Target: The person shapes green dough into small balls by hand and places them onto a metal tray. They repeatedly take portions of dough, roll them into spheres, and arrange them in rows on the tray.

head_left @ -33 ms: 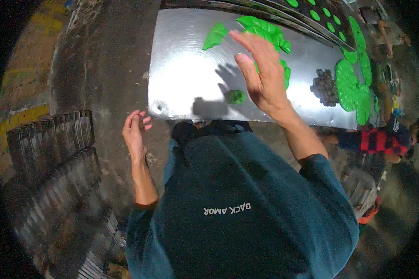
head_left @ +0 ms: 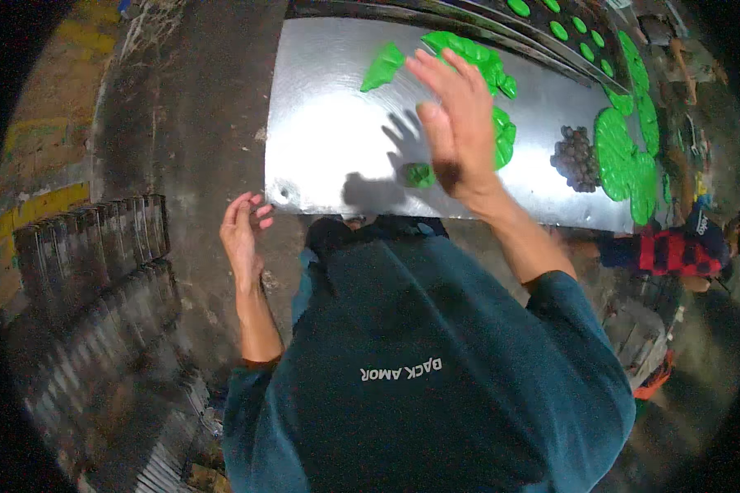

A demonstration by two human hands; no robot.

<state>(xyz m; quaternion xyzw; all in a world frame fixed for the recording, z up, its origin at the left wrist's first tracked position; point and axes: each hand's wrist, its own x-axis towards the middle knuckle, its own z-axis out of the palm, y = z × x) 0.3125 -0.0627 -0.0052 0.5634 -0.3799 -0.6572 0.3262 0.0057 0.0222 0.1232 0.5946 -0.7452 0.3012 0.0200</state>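
Observation:
My right hand (head_left: 460, 123) is raised above a shiny metal tabletop (head_left: 321, 99), its fingers stretched out and thumb apart, with nothing in it. Its spread-finger shadow falls on the metal. A small round green lump (head_left: 420, 174) lies near the front edge, beside that wrist. Bright green, soft-looking pieces (head_left: 504, 137) lie partly behind the hand, and a flat green piece (head_left: 382, 67) rests further left. Beyond the fingertips is a crumpled green sheet (head_left: 477, 59). My left hand (head_left: 241, 238) hangs just off the table's front-left corner, fingers loosely bent and apart, holding nothing visible.
Dark small round lumps (head_left: 576, 158) sit clustered on the right, beside large green slabs (head_left: 621, 160). A dark tray with green ovals (head_left: 559, 31) stands at the far edge. Another person in a red-and-black garment (head_left: 666, 251) is at right. Ridged metal stacks (head_left: 90, 234) stand left.
My right hand has shifted slightly away from me, its fingers more spread in view and in shadow. My left hand and the green pieces look unchanged, apart from a slight shift of the whole view.

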